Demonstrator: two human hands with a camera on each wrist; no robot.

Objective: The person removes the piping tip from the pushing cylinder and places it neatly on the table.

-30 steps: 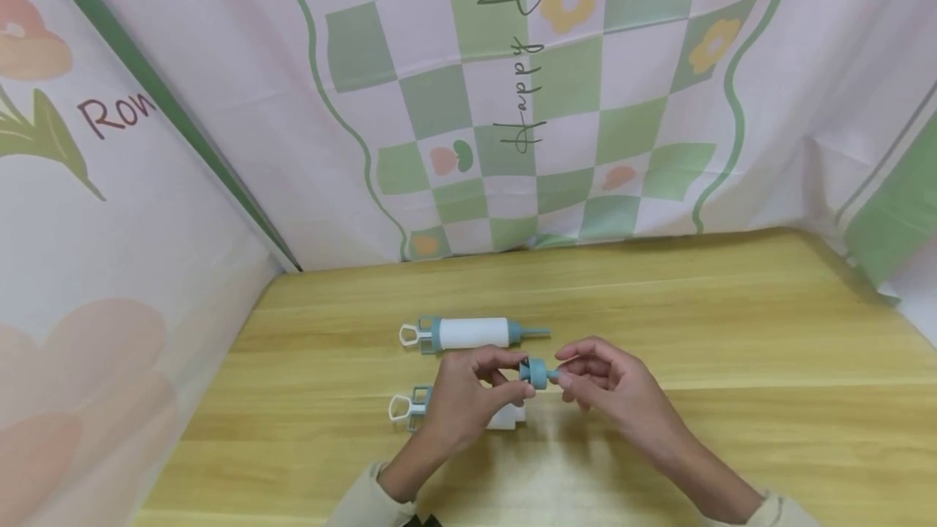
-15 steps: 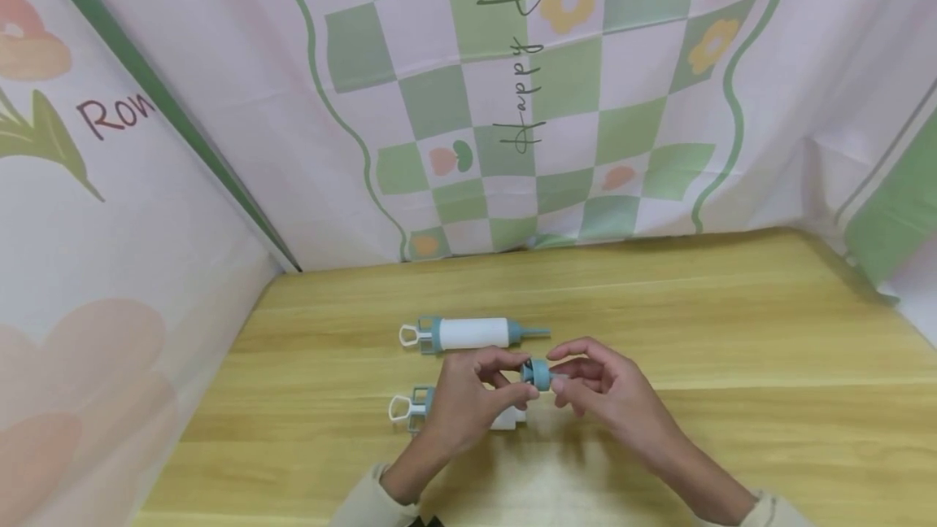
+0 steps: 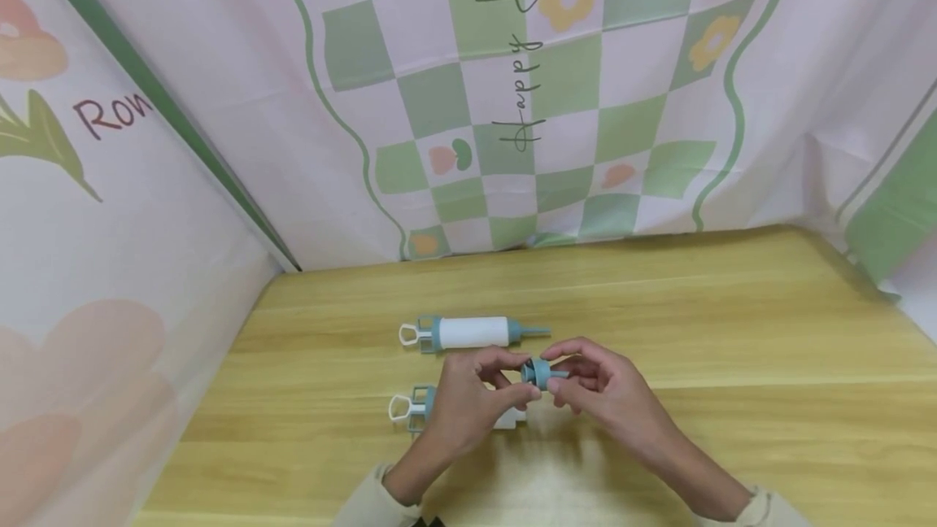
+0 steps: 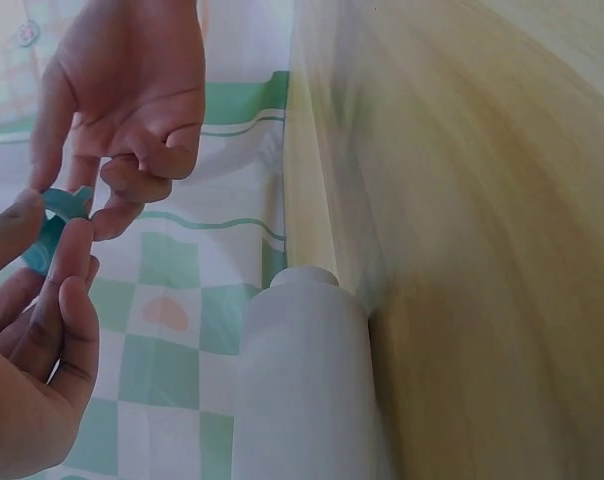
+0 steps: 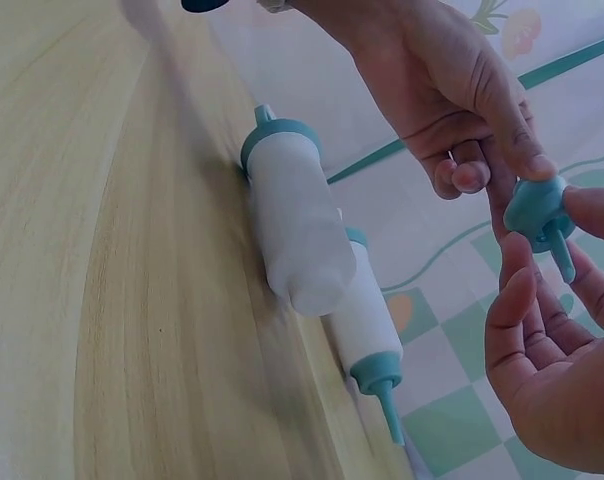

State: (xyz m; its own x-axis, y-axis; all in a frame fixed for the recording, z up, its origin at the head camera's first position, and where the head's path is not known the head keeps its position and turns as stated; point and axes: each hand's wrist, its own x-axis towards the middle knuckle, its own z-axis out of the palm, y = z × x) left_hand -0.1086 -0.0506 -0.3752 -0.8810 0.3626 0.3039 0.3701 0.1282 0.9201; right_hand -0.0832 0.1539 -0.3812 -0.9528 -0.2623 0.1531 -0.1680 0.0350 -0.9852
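Observation:
Above the table, both hands meet at a small teal nozzle cap (image 3: pixel 542 374) with a thin spout pointing right. My left hand (image 3: pixel 468 397) pinches its wide end between thumb and fingers. The right hand (image 3: pixel 611 385) grips the collar from the other side, thumb below and index finger above. In the right wrist view, the cap's spout (image 5: pixel 560 252) sticks out between the fingertips. Under the left hand lies a white bottle (image 5: pixel 297 220) with a teal ring and handle at one end and a bare neck at the other; the hand partly hides it in the head view.
A second white bottle (image 3: pixel 474 333), with a teal nozzle and a white pull handle (image 3: pixel 415 335), lies farther back on the wooden table (image 3: pixel 659 299). A checkered cloth curtain (image 3: pixel 505 104) hangs behind, and a printed cloth (image 3: pixel 110 250) stands along the left edge.
My right hand has shifted slightly left, its fingers moving from the spout onto the cap's collar. The left hand stays almost in place, and both bottles lie as before.

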